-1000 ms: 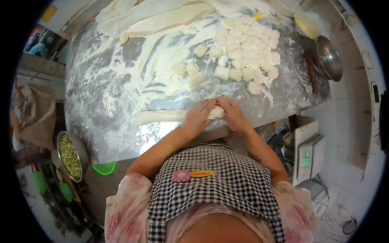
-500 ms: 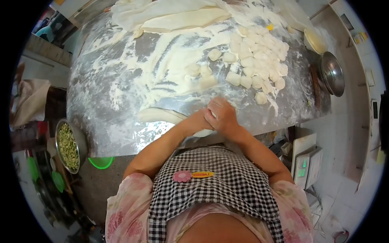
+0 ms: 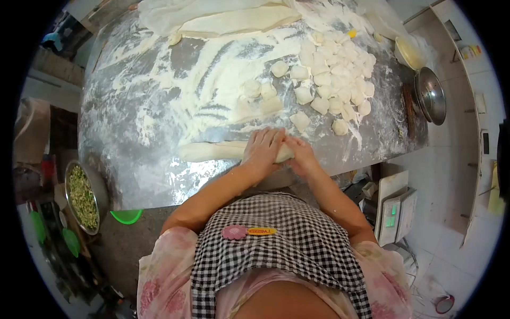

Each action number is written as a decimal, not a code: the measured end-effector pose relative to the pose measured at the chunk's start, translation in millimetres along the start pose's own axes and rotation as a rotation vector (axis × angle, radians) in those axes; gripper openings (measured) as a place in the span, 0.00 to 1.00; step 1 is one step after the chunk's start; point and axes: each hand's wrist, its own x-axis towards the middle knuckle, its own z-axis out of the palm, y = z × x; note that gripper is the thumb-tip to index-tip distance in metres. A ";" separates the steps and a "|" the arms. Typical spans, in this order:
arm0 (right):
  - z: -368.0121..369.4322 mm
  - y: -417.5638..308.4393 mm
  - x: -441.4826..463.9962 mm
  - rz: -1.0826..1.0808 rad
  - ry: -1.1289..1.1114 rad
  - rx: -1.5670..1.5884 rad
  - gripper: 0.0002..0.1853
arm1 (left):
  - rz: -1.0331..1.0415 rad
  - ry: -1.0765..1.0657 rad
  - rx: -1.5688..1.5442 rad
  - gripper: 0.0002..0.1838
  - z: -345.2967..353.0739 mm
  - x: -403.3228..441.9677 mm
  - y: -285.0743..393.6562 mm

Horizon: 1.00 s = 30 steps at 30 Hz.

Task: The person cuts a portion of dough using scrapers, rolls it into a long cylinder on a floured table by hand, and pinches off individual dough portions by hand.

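A long roll of dough [image 3: 212,151] lies along the near edge of the floured metal table [image 3: 127,183]. My left hand [image 3: 262,151] is wrapped over its right part, fingers pressed together. At the roll's right end [image 3: 285,153], my right hand [image 3: 302,154] closes round the dough with bent fingers. Beyond my hands a single dough piece [image 3: 300,121] rests on the table, near a large cluster of floured dough pieces [image 3: 340,69]. Two pale pieces and a flatter one [image 3: 272,105] lie further left.
Folded dough sheets [image 3: 239,21] lie at the far side. Metal bowls [image 3: 430,95] and a yellowish bowl [image 3: 409,53] stand at the right edge. A bowl of chopped green filling [image 3: 82,196] is at the lower left. A scale [image 3: 397,212] stands below right.
A dough piece now lies just beyond my hands, where none lay before. My right hand has come back down from above my left to the roll's end. The view has shifted slightly.
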 end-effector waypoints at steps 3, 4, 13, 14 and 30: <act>10.8 -14.1 -4.8 -0.066 -0.064 -0.172 0.11 | -0.331 -0.193 -0.305 0.35 1.1 -4.0 -6.9; 17.7 -39.7 -6.9 -0.198 -0.087 -0.464 0.10 | -0.371 -0.263 -0.402 0.33 -3.6 2.9 -9.6; 60.7 -18.3 -9.6 -1.097 -0.056 -0.971 0.06 | -0.377 -0.526 -0.631 0.21 -4.5 -19.7 -38.0; 59.3 -16.0 -3.7 -1.047 -0.024 -0.996 0.05 | -0.335 -0.441 -0.600 0.20 4.0 -28.8 -37.3; 36.6 -25.9 -7.4 -0.213 -0.148 -0.371 0.09 | -0.338 -0.158 -0.312 0.38 -20.8 -16.5 -11.9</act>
